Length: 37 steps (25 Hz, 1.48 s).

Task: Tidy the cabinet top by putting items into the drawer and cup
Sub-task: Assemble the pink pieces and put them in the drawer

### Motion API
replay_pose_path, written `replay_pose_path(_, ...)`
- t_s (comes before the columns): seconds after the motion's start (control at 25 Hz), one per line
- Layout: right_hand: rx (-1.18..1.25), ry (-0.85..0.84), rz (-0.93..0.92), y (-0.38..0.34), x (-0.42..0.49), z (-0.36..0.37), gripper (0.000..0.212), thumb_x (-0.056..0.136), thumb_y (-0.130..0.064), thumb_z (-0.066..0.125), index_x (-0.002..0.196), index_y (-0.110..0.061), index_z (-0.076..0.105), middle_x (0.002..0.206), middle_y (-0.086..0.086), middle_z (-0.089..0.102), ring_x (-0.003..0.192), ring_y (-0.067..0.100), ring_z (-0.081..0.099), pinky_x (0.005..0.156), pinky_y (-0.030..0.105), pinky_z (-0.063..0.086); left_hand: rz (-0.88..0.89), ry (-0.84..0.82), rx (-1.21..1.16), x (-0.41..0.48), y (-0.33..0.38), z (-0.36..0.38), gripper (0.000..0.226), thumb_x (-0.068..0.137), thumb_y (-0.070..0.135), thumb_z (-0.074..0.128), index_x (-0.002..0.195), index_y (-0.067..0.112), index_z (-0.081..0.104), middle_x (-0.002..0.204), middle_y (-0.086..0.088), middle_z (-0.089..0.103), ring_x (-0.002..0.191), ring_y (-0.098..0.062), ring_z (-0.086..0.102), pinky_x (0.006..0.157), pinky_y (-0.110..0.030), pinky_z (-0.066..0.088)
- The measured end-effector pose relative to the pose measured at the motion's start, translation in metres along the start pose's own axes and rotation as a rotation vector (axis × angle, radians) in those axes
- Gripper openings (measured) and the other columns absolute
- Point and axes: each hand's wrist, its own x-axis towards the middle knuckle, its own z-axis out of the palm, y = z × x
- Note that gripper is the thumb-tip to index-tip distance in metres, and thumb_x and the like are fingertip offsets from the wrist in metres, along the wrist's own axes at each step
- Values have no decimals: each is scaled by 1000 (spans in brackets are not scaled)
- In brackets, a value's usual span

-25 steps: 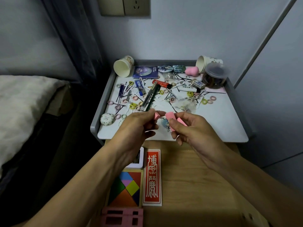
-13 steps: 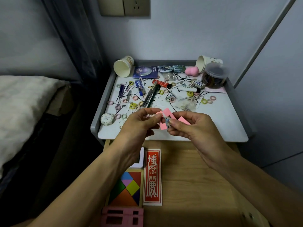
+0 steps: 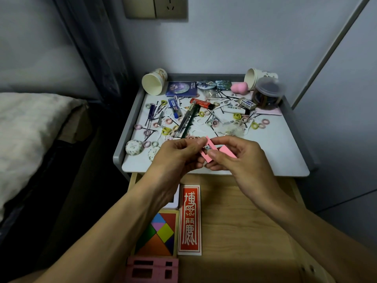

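Both hands are up over the near edge of the table (image 3: 285, 160), close together. The left hand (image 3: 175, 158) and the right hand (image 3: 240, 160) each pinch a small pink piece (image 3: 205, 157) with thumb and fingertips, one on each side. The pink piece has a hole in it, and something tiny shows through the hole. The far part of the table is a mess of hair rings (image 3: 257, 125), pins and pens. A paper cup (image 3: 154, 84) lies on its side at the far left, and a second cup (image 3: 255, 78) lies at the far right behind a clear jar (image 3: 267, 94). The drawer (image 3: 244, 221) is open near the person. In its left part are a red card (image 3: 189, 219) and a colour puzzle (image 3: 157, 235). A bed (image 3: 26, 129) is on the left.
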Motion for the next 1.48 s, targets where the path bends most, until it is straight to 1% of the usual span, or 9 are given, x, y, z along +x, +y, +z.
replay_pose_path(0.2,-13,-2,-4,2,0,0,30,90,-11,66,119,-14,68,87,3,76,71,18,74,69,27,60,11,21,-11,-1,0,1,18,93,17,61,91,1,70,68,-8,62,64,-14,58,65,-21,54)
replay_pose_path(0.48,-68,2,-16,3,1,-3,30,89,-11,67,119,-12,68,87,3,75,68,16,73,67,29,61,-38,63,-44,-3,3,0,24,92,12,62,106,-5,71,80,-18,69,65,-18,66,64,-21,58)
replay_pose_path(0.72,-134,-1,-48,2,-1,-4,29,90,-13,66,119,-13,68,90,1,75,69,13,73,68,29,61,-38,35,-28,-5,3,-2,18,91,10,62,100,-2,73,73,-15,70,64,-17,67,66,-22,59)
replay_pose_path(0.84,-128,1,-36,1,0,-3,30,89,-13,67,119,-13,68,96,3,75,70,15,74,71,35,61,-26,33,-14,-5,4,-3,17,91,8,61,101,-1,72,75,-16,70,65,-18,67,66,-22,59)
replay_pose_path(0.96,-184,-5,-64,0,0,-4,27,88,-14,67,115,-17,70,92,0,75,69,12,73,71,32,61,40,30,146,-3,7,-5,19,91,4,60,107,-1,69,82,-21,70,66,-19,67,67,-24,59)
replay_pose_path(1.2,-313,-53,-103,-1,-3,-6,25,88,-17,68,113,-20,71,76,-4,74,63,5,71,69,19,57,120,2,390,-3,12,-7,13,87,2,66,99,2,70,82,-22,72,59,-18,65,61,-25,59)
replay_pose_path(1.32,-315,-93,-93,-3,-4,-5,21,90,-21,66,111,-23,68,71,-2,73,60,6,69,62,17,55,136,12,416,-2,10,-8,13,86,3,67,98,0,71,81,-19,72,57,-19,64,58,-24,57)
replay_pose_path(1.4,-359,-6,-115,-3,-2,-8,14,92,-28,62,104,-22,66,73,-4,72,50,5,62,50,17,49,140,32,397,-1,10,-9,13,86,3,66,97,-1,72,81,-17,74,56,-18,64,57,-23,57)
replay_pose_path(1.48,-392,106,-102,-4,2,-14,21,96,-37,52,104,-19,61,73,-3,71,42,5,50,48,24,43,141,56,378,1,9,-11,12,87,3,66,96,0,72,80,-15,74,55,-17,64,57,-23,57)
